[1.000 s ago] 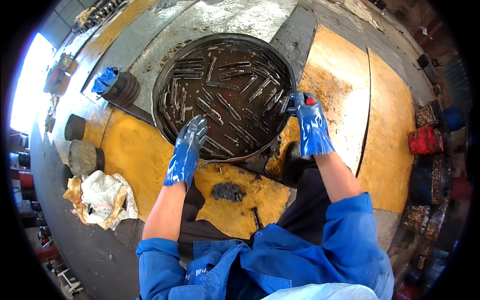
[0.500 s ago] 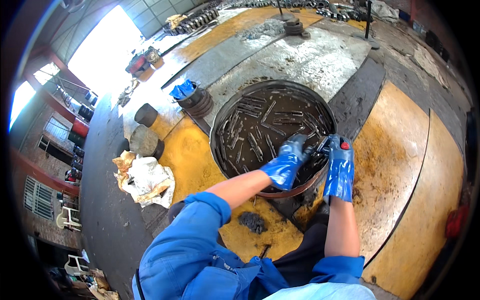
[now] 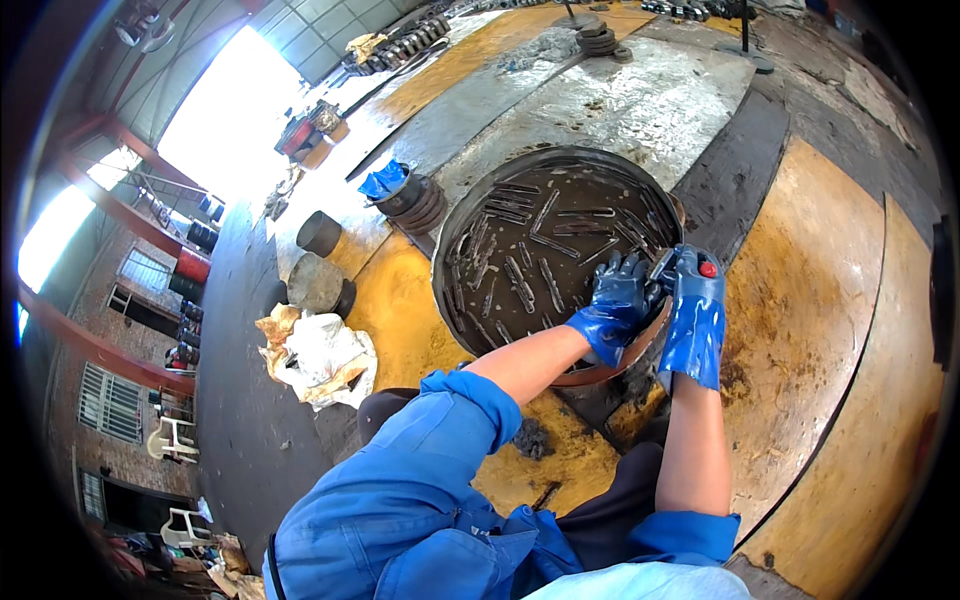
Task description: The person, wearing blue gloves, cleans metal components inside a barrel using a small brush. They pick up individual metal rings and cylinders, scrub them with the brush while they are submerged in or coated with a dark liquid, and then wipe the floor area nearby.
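A wide round metal pan of dark liquid sits in front of me, with several dark strip-like metal pieces lying in it. Both my hands wear wet blue gloves at its near right rim. My right hand is closed round a dark tool with a red round end; the glove hides most of it, so its kind is unclear. Close beside it, over the pan, my left hand has its fingers stretched and apart. Its thumb side meets a dark part by the tool, too small to make out.
Left of the pan stand a dark bucket with blue gloves, a dark pot, a round block and a crumpled white sack. A dark clump lies near my legs. Yellow-brown boards cover the floor at right.
My view has shifted, so the pan appears slightly higher and farther right. My left hand's fingers have spread, and it has drawn up next to my right hand, which keeps its hold on the tool.
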Demonstrator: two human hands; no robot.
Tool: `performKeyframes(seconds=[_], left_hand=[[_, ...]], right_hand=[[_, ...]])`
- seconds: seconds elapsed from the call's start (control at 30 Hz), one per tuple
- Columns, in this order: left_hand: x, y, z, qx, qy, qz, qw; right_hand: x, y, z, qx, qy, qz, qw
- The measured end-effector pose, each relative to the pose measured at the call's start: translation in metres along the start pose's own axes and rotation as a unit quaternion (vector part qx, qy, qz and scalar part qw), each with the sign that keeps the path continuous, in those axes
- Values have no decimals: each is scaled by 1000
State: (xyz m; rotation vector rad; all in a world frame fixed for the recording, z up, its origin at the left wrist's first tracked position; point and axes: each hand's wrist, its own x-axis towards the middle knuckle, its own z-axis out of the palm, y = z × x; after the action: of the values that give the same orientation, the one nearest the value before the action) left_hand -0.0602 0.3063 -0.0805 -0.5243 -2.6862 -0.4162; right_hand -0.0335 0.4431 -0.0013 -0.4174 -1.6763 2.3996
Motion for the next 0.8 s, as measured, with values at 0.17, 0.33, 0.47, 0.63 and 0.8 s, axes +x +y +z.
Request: performKeyframes(seconds=[0.17,0.33,0.47,0.63,0.8], left_hand=[[20,4,-38,-69,-29,56,996],[31,-5,-57,-76,-95,66,990],[16,-41,-11,-89,-8,-104,991],[17,-10,1,-42,-56,-96,993],[2,-3,3,-75,-54,-120,988]], right_hand=[[5,12,-10,-17,22,3,1000],[17,19,-28,-87,9,-31,996],[3,-4,9,-124,19,-23,992],[34,36,-17,-124,63,-33,990],[13,0,-4,-39,33,9,999]])
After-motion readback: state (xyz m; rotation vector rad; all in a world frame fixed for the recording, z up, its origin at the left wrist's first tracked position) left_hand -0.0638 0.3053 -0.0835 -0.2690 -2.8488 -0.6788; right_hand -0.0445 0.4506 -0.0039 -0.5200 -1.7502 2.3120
